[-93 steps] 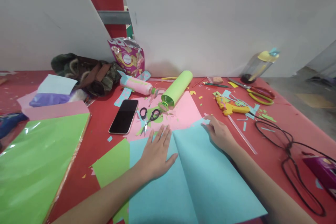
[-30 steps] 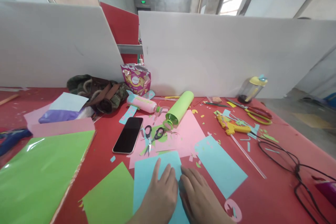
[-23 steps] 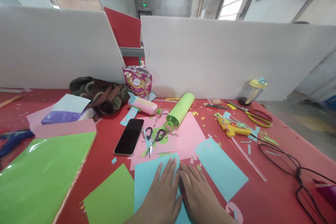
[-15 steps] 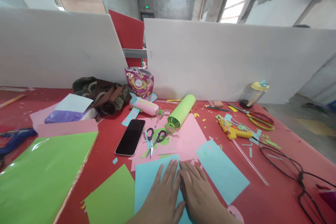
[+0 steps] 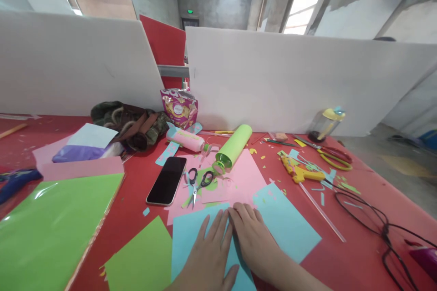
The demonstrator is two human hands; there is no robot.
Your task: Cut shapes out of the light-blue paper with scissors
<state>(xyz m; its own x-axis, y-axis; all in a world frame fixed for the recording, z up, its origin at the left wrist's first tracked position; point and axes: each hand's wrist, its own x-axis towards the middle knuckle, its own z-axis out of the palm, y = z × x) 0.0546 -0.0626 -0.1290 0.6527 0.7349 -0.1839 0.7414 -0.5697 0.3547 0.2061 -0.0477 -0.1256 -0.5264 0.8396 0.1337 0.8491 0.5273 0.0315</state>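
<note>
My left hand lies flat with fingers spread on a light blue sheet of paper at the near edge of the red table. My right hand rests flat beside it, fingers together, pressing the same sheet along its right edge. A second light blue piece lies just to the right. Small black scissors sit on a pink sheet just beyond my fingertips. Neither hand holds anything.
A black phone, rolled green paper, a pink bottle and a snack bag lie beyond. Green sheets cover the left. A yellow glue gun, large scissors, a black cable and a drinks bottle lie right.
The wide blue sheet from three seconds ago now shows as two pieces. My hands have come together on the left piece, and in the last second slid slightly forward.
</note>
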